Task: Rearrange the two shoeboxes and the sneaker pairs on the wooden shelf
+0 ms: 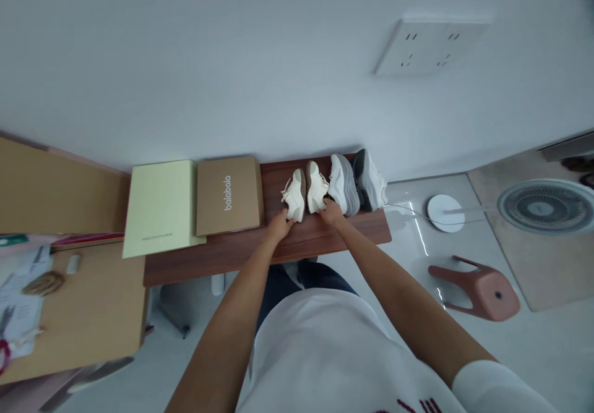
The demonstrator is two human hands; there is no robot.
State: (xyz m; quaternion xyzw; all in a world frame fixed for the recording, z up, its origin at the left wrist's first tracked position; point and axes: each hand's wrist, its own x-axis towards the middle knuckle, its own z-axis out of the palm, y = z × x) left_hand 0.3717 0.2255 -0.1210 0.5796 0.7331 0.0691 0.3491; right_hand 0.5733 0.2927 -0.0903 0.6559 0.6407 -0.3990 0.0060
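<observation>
Two cream sneakers stand side by side on a narrow reddish-brown wooden bench (241, 249). My left hand (278, 225) has its fingers closed on the near end of the left cream sneaker (295, 196). At the near end of the right cream sneaker (316, 188), my right hand (331, 212) is closed on it, partly hiding that end. Just right of them are a white-and-grey sneaker (342, 184) and another white sneaker with a dark part (371, 183), lying on its side.
Left of the shoes sit a brown shoebox (225, 193) and a pale green box (160, 203). A cardboard-coloured desk (97, 302) adjoins the bench's left end. On the right floor are a pink stool (494, 292) and a standing fan (542, 208). The wall behind carries a socket plate (431, 45).
</observation>
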